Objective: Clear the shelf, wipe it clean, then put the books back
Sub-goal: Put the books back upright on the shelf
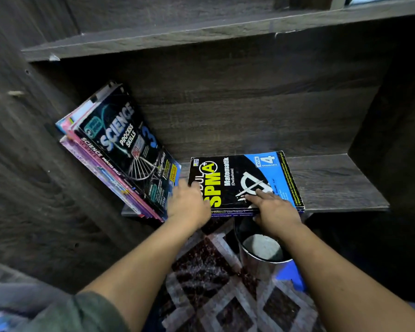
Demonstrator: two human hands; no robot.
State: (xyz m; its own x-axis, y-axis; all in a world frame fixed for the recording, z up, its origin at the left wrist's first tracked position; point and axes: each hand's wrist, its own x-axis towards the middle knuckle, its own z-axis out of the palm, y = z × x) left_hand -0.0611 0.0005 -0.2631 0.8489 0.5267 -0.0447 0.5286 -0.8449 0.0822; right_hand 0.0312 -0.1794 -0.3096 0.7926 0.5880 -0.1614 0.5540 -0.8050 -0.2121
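A black, yellow and blue maths book (244, 173) lies flat on the dark wooden shelf (333, 183), on top of another thin book whose spine shows at the front edge. My right hand (276, 209) pinches its front edge, fingers on the cover and thumb below. My left hand (189, 202), blurred, curls over the book's front left corner. To the left, several books lean against the side wall, with a black Science Process Skills book (130, 149) in front.
Under the shelf stands a metal bucket (252, 259) with a grey cloth inside, beside something blue (295, 271). A patterned rug (213, 298) covers the floor. Another shelf board (177, 37) runs above. The cabinet's right wall (393, 130) closes the shelf.
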